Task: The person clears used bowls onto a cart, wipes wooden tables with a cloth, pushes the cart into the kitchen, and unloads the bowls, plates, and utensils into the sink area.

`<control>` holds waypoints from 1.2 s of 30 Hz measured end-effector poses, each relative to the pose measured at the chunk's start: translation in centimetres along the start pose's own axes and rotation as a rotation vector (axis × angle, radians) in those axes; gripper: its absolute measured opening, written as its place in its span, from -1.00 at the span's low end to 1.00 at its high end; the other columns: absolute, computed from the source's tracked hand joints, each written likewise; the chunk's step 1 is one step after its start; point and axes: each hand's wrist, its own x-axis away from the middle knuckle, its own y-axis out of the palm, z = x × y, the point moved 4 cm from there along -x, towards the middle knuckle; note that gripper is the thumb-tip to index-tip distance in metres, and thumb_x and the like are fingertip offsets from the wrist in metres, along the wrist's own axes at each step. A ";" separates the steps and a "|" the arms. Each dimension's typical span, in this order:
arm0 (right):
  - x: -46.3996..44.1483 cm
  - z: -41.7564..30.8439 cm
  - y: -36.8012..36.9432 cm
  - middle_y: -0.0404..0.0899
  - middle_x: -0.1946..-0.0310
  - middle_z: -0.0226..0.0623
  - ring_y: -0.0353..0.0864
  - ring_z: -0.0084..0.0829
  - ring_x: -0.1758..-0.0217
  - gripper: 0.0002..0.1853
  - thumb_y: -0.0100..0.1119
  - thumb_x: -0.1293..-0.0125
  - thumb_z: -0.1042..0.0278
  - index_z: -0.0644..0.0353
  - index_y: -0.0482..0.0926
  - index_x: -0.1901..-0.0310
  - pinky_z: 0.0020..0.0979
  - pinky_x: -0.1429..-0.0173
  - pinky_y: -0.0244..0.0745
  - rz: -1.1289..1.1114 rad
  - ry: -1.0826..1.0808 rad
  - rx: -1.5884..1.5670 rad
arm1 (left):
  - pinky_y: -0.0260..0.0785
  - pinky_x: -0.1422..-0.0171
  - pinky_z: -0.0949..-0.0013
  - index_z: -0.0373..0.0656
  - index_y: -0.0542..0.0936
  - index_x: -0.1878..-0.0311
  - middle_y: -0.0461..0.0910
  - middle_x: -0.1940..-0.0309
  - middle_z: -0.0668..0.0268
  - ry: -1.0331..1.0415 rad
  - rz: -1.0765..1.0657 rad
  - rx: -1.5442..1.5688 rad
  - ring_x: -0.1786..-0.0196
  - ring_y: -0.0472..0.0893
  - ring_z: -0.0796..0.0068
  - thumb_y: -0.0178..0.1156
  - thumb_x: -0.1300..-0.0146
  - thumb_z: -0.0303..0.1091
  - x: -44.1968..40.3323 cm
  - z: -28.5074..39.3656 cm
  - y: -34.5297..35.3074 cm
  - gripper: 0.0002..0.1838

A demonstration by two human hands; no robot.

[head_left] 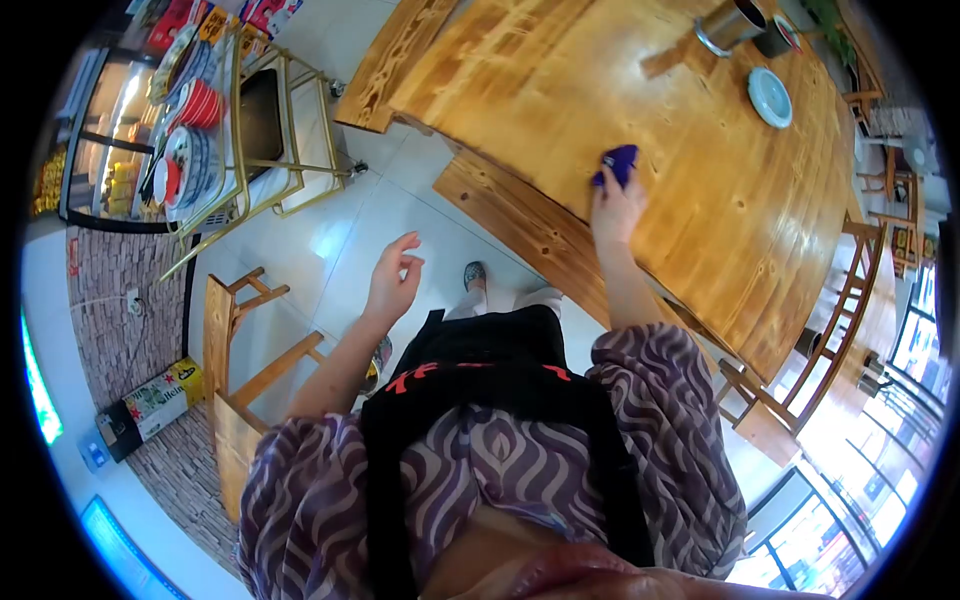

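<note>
My right hand (617,212) is closed on a bunched purple cloth (617,163), pressed to the top of a wooden table (540,100) close to its near edge. My left hand (393,280) hangs in the air over the tiled floor, left of the table. Its fingers are loosely bent and apart, with nothing in them. Farther along the tabletop, a pale blue plate (769,98) lies to the right of the cloth. A metal container (733,25) stands at the far end beside a dark one (777,38).
A wooden bench (500,205) runs along the table's near side. To the left is a gold-framed trolley (240,170) with stacked bowls (195,165) and a black tray (262,115). A wooden chair (225,390) stands at lower left, another chair (850,310) at right.
</note>
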 end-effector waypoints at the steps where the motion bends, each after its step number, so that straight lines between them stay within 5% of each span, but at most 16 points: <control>1: 0.2 -5.1 2.2 0.28 -0.17 -0.01 0.24 0.03 -0.17 -0.59 0.21 -0.02 0.44 -0.05 0.57 0.01 -0.13 -0.23 0.23 -0.013 -0.049 -0.031 | 0.44 0.14 0.46 -0.27 0.33 -0.17 0.47 0.06 0.10 -0.044 0.041 0.020 0.23 0.59 0.45 0.00 -0.15 -0.66 1.3 -1.4 -3.6 -0.54; 6: 0.2 -26.8 10.1 0.34 -0.12 -0.11 0.28 0.02 -0.13 -0.66 0.22 0.02 0.47 -0.04 0.62 0.14 -0.22 -0.17 0.33 -0.137 -0.277 -0.195 | 0.43 0.20 0.49 -0.26 0.35 -0.15 0.47 0.08 0.11 -0.107 0.126 0.083 0.24 0.59 0.47 -0.01 -0.15 -0.69 5.2 -7.5 -16.8 -0.55; 11: 3.9 -50.0 12.5 0.50 0.13 -0.16 0.46 -0.12 0.03 -0.78 0.22 0.06 0.50 0.02 0.65 0.31 -0.24 -0.10 0.39 -0.609 -0.388 -0.566 | 0.42 0.29 0.50 -0.25 0.38 -0.11 0.49 0.10 0.16 -0.157 0.281 0.086 0.27 0.59 0.49 0.01 -0.13 -0.66 12.4 -8.3 -31.0 -0.57; 14: 10.2 -65.2 12.2 0.52 0.14 -0.13 0.51 -0.14 0.04 -0.65 0.19 0.07 0.49 0.05 0.60 0.14 -0.31 -0.07 0.41 -0.838 -0.473 -0.786 | 0.41 0.13 0.49 -0.25 0.36 -0.13 0.49 0.08 0.18 -0.279 0.439 0.103 0.21 0.60 0.49 -0.05 -0.21 -0.62 17.9 -11.9 -43.1 -0.62; 18: 19.8 -83.5 12.3 0.48 0.05 -0.06 0.49 -0.13 -0.03 -0.47 0.17 0.07 0.47 0.07 0.49 -0.07 -0.33 -0.07 0.41 -1.055 -0.619 -0.901 | 0.41 0.16 0.47 -0.23 0.38 -0.11 0.49 0.08 0.17 -0.196 0.836 -0.066 0.19 0.56 0.46 -0.02 -0.19 -0.63 25.0 -21.7 -62.2 -0.62; 22: 28.0 -102.5 16.7 0.44 -0.02 -0.02 0.47 -0.13 -0.08 -0.35 0.15 0.09 0.48 0.11 0.39 -0.18 -0.33 -0.14 0.36 -1.016 -0.840 -0.781 | 0.31 -0.10 0.26 -0.24 0.38 -0.11 0.43 0.00 0.09 -0.169 1.039 -0.427 -0.04 0.45 0.20 0.03 -0.15 -0.57 28.4 -31.0 -86.4 -0.59; 25: 32.3 -117.0 19.9 0.39 -0.07 0.03 0.44 -0.08 -0.11 -0.27 0.17 0.10 0.44 0.13 0.30 -0.25 -0.31 -0.14 0.37 -1.084 -0.770 -0.588 | 0.20 -0.23 0.20 -0.24 0.38 -0.10 0.37 -0.07 0.06 -0.114 1.089 -0.578 -0.16 0.34 0.10 0.04 -0.16 -0.52 26.4 -34.7 -105.2 -0.61; 30: 34.7 -130.4 25.1 0.38 -0.10 -0.06 0.47 -0.10 -0.05 -0.29 0.17 0.06 0.37 0.10 0.25 -0.25 -0.24 -0.05 0.44 -1.102 -0.719 -0.283 | 0.12 -0.29 0.12 -0.20 0.38 -0.11 0.33 -0.13 0.06 -0.127 0.972 -0.826 -0.20 0.30 0.03 0.08 -0.18 -0.36 21.9 -41.6 -123.2 -0.59; 34: 33.8 -135.6 28.2 0.44 0.01 -0.16 0.49 -0.16 -0.02 -0.49 0.15 0.04 0.36 0.13 0.42 -0.06 -0.25 0.00 0.46 -1.139 -0.754 -0.259 | 0.01 -0.36 -0.03 -0.15 0.37 -0.13 0.39 -0.08 0.10 -0.108 0.917 -0.682 -0.19 0.34 0.09 0.09 -0.17 -0.25 19.0 -44.9 -128.7 -0.55; 36: 33.5 -135.8 29.0 0.47 0.07 -0.19 0.50 -0.18 0.01 -0.58 0.14 0.03 0.36 0.12 0.47 0.04 -0.25 0.04 0.47 -1.126 -0.778 -0.214 | 0.12 -0.28 0.03 -0.16 0.41 -0.10 0.43 -0.02 0.09 -0.075 0.918 -0.683 -0.14 0.37 0.06 0.08 -0.16 -0.26 17.9 -45.5 -129.1 -0.58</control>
